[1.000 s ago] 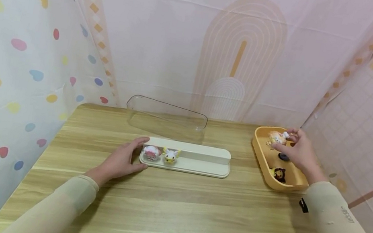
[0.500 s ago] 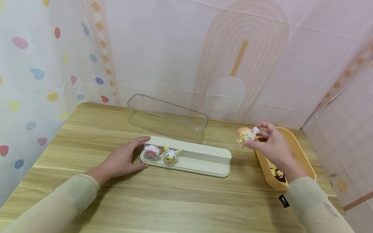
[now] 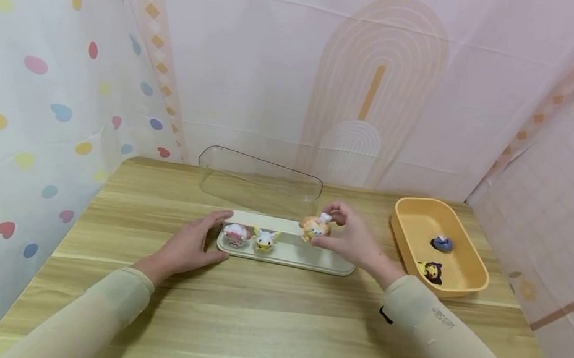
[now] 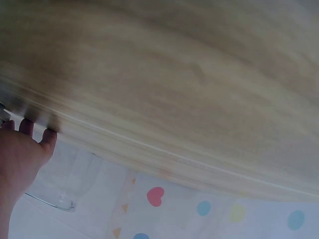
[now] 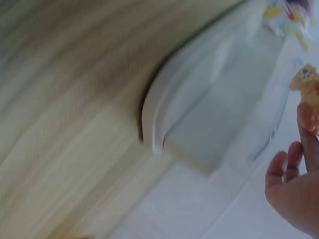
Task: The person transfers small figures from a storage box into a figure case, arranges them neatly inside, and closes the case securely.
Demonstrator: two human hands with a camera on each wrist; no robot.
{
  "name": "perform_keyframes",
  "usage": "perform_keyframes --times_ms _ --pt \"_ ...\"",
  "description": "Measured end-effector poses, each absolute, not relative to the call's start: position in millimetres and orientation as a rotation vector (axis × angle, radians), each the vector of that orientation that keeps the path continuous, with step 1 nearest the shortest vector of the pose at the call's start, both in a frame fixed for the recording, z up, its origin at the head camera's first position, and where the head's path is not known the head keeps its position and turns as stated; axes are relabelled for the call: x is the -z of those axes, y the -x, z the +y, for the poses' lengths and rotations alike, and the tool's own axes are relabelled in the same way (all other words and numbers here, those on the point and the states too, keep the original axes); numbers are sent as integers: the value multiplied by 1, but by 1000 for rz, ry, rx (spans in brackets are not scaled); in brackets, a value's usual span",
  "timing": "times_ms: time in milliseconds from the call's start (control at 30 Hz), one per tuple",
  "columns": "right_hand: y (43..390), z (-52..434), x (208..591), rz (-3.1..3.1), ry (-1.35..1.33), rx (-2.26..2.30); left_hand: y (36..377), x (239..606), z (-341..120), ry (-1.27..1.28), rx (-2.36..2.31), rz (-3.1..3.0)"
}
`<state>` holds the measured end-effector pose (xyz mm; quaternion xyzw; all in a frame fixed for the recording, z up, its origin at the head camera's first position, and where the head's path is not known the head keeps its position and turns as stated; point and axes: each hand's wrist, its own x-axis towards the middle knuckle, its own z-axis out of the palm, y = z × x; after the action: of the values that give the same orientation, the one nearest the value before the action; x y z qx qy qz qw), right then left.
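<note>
My right hand [image 3: 348, 237] pinches a small orange and white figure [image 3: 316, 226] just above the long cream tray [image 3: 308, 259], to the right of two figures that stand in it: a pink one [image 3: 235, 235] and a yellow one [image 3: 265, 241]. In the right wrist view the orange figure [image 5: 308, 85] shows at my fingertips over the blurred tray [image 5: 209, 114]. My left hand [image 3: 190, 244] rests flat on the table with its fingers against the tray's left end; the left wrist view shows only the hand's edge [image 4: 20, 154] and blurred wood.
An orange tub [image 3: 465, 281] at the right holds a dark blue figure [image 3: 441, 243] and a brown and yellow one [image 3: 431, 270]. A clear plastic cover [image 3: 258, 181] lies behind the tray. Curtains wall in the wooden table [image 3: 270, 320] on three sides.
My right hand lifted the orange figure out of the orange tub and carried it left to above the cream tray. The left hand stayed at the tray's end.
</note>
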<state>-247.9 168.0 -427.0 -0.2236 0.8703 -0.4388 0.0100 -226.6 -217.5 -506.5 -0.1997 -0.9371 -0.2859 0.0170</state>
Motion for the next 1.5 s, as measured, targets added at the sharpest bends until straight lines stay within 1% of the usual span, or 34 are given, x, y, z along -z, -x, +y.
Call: perform_keyframes --times_ms 167,233,400,600,967,1500 --pt "239 150 442 2954 966 1122 227 504 -217 615 901 -2918" --pt "237 146 448 3018 1034 1043 227 504 -217 610 894 -2922" --pt "234 139 459 3095 1104 896 226 505 -218 600 887 -2933" --pt "235 135 467 3132 1179 822 225 504 -218 599 892 -2933" --pt "235 133 475 3165 1160 742 224 504 -217 597 882 -2929" --pt "234 133 475 3125 1083 686 225 507 -218 607 887 -2909"
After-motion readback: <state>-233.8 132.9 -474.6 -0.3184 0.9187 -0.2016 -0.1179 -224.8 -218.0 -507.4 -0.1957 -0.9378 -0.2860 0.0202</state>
